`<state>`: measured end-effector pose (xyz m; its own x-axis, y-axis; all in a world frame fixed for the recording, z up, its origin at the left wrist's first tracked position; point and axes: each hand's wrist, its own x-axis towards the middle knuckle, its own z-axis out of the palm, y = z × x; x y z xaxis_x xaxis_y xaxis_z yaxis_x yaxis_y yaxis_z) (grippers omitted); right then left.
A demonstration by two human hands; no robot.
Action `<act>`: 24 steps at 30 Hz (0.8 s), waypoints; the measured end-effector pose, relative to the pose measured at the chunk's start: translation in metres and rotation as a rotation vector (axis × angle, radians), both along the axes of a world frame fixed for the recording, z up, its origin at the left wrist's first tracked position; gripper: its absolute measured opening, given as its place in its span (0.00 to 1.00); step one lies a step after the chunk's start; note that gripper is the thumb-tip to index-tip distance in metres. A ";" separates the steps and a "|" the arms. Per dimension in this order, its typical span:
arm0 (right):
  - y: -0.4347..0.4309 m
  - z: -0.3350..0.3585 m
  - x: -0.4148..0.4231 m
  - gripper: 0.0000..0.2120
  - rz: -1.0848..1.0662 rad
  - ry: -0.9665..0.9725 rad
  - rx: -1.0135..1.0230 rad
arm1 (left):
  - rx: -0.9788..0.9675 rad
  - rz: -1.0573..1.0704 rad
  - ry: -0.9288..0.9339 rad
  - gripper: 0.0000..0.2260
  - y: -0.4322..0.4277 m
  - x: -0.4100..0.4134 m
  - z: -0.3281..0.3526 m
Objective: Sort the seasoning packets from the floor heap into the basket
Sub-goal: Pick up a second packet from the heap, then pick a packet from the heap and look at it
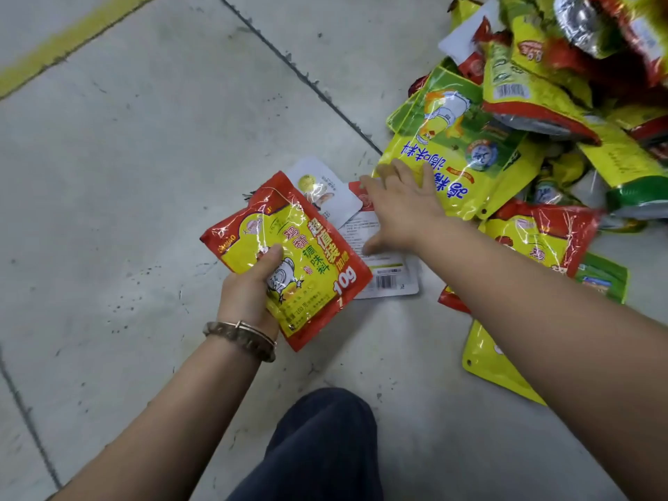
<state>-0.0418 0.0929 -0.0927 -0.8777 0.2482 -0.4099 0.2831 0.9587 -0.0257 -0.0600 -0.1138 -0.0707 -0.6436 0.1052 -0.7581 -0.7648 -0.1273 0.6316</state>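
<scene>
My left hand (253, 287) grips a red and yellow seasoning packet (311, 254) just above the floor, thumb on its front. My right hand (401, 204) reaches forward with fingers spread over a white-backed packet (383, 273) lying face down on the floor, its fingertips at the lower edge of a big yellow-green packet (459, 146). The heap of packets (564, 103) fills the upper right. No basket is in view.
Grey concrete floor (144, 175) with a dark joint line (311, 81) and a yellow stripe (68, 38) at the upper left. A second white packet (325, 189) lies behind the held one. My dark-trousered knee (321, 446) is at the bottom centre.
</scene>
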 end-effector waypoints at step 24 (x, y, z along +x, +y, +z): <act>-0.025 0.053 -0.045 0.12 -0.188 0.352 -0.805 | -0.036 -0.416 0.302 0.09 0.000 -0.021 0.009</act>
